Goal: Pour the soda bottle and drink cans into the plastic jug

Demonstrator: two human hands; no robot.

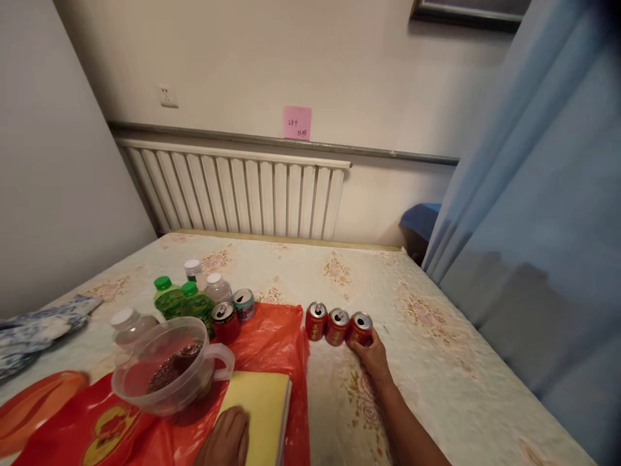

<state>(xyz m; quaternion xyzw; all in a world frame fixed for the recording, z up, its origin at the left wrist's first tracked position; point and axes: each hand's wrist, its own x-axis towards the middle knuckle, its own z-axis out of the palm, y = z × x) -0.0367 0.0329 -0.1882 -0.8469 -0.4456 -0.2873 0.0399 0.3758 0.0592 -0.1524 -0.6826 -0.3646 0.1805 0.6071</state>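
Three red drink cans stand side by side in a row on the flowered bedspread: a left can, a middle can and a right can. My right hand is closed round the lower right side of the right can, thumb in front. That can is upright. My left hand lies flat on a yellow notebook, fingers close together and holding nothing. The notebook rests on a red plastic bag. Left of it is a clear plastic jug with a handle, dark bits inside.
Behind the jug stand another red can, a light blue can, green-capped bottles and white-capped bottles. An orange lid and patterned cloth lie left. A radiator is behind, a blue curtain right.
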